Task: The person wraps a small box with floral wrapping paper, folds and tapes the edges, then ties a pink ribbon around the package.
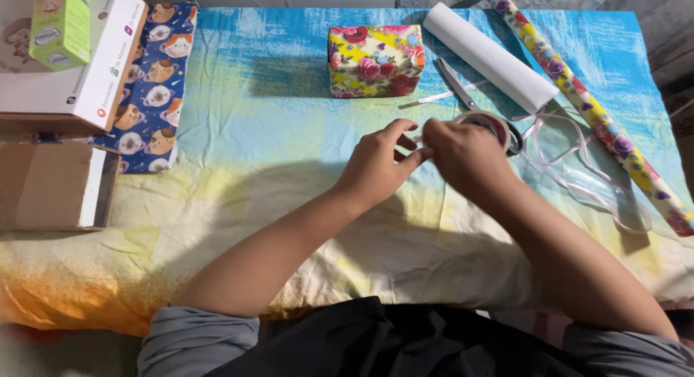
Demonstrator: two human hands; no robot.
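holding: right hand (463, 154) grips a tape roll (499, 125), fingers curled round its near rim
picking: left hand (379, 164) pinches thumb and forefinger together at the roll's left edge, apparently on the tape end, too small to tell
direction: roll lies just right of where both hands meet, right hand nearer
roll axis: ring looks tilted, open face up and towards the right
beyond: wrapped floral box (374, 60) sits straight ahead, apart from the hands
nearby: scissors (455, 84) and pale ribbon (571, 156) just beside the roll on the blue and yellow cloth (253, 131)
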